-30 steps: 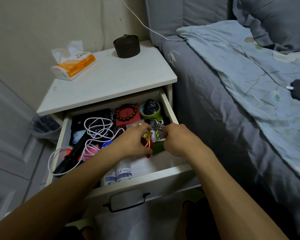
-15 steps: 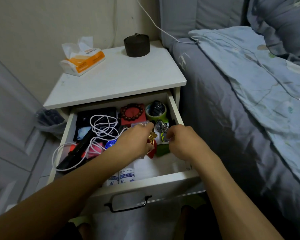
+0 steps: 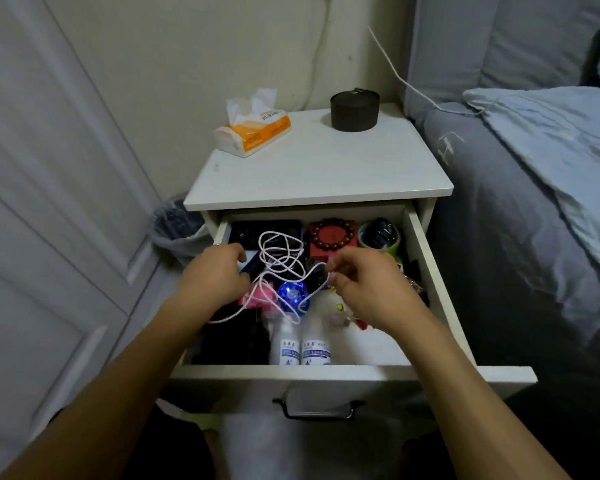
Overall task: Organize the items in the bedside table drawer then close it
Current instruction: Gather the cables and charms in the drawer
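The bedside table's drawer (image 3: 427,261) stands pulled out, full of small items. A tangled white cable (image 3: 280,251) lies across its middle. My right hand (image 3: 368,289) pinches one strand of it at the right. My left hand (image 3: 215,277) hovers over the drawer's left side with curled fingers; whether it holds anything is hidden. Around them lie a brown bead bracelet (image 3: 331,233) on a red box, a green tape roll (image 3: 378,239), a blue ball (image 3: 291,294), two white bottles (image 3: 300,351) and a black case (image 3: 265,228).
On the table top sit a tissue pack (image 3: 253,131) and a black round container (image 3: 354,105). A bed (image 3: 534,174) presses close on the right, a white door (image 3: 49,220) on the left. A lined bin (image 3: 177,226) stands beside the table. The drawer's black handle (image 3: 317,408) faces me.
Both hands left the red charm and watch at the drawer's right and moved left to the white cable. My right hand now pinches a strand. The view shifted left.
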Tool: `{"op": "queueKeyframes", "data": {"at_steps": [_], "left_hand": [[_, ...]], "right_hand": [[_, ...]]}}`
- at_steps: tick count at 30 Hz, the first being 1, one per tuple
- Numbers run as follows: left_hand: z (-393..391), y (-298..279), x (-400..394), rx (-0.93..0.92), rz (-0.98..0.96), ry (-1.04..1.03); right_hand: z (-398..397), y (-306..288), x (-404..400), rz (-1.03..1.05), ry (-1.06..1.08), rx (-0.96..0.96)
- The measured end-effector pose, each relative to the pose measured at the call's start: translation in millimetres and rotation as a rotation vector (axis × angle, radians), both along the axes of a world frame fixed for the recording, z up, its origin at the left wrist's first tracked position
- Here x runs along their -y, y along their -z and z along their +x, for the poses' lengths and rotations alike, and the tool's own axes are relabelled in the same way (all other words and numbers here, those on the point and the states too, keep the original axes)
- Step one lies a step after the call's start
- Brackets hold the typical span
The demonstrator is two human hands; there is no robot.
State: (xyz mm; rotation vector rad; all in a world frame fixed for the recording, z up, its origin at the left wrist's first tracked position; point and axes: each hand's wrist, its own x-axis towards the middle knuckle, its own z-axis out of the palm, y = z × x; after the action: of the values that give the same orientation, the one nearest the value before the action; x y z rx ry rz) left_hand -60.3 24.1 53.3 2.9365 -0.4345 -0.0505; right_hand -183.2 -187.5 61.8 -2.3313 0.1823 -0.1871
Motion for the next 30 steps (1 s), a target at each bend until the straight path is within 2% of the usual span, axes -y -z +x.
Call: {"op": "queueKeyframes", "data": {"at_steps": [3,5,7,9,12,14,16,18,20,22,24,30], "left_hand": [[6.8,8.4,-0.3,-0.166,0.104,0.030],[10.2,15.1,-2.6,-0.170,0.126,0.045],[15.7,19.8,-6.3,-0.171,0.033,0.005],[20.7,17.2,-8.0,-0.241,-0.263,-0.077],[16.8,-0.4,-11.2,-0.492,-0.943,-0.243],[6.4,-14.2,-14.3,-0.632,-1.188,-0.266],[-0.5,-22.0,-23.1,-0.688,-1.161,-0.151],[-4.8,-23.7,-29.7,-0.649,-0.976,0.041],[-10.4,-27.7,-28.8,-0.620,-0.800,0.191],[-22.8,-28.6,-18.1,-0.641,-0.727,0.306],[-31.9,-25.2,-4.7,-0.594,-0.673,0.387],[-42.5,-7.6,29.3,-0.471,-0.522,0.564]], "right_hand": [[9.5,-0.9,-17.9,-0.032,-0.040,-0.012],[16.1,-1.1,-31.3,-0.060,-0.059,-0.018],[20.9,0.6,-40.0,-0.091,-0.075,-0.023],[22.4,2.1,-41.1,-0.098,-0.061,-0.028],[25.7,4.3,-43.1,-0.107,-0.052,-0.018],[26.6,6.1,-43.0,-0.081,-0.025,0.016],[29.8,9.5,-44.7,-0.085,0.027,0.130],[27.5,12.0,-41.2,-0.154,0.021,0.250],[21.8,10.6,-36.0,-0.287,-0.077,0.275],[11.8,11.2,-29.8,-0.461,-0.188,0.250],[1.3,11.5,-25.8,-0.537,-0.256,0.200],[-38.2,8.0,1.4,-0.494,-0.146,-0.124]]}}
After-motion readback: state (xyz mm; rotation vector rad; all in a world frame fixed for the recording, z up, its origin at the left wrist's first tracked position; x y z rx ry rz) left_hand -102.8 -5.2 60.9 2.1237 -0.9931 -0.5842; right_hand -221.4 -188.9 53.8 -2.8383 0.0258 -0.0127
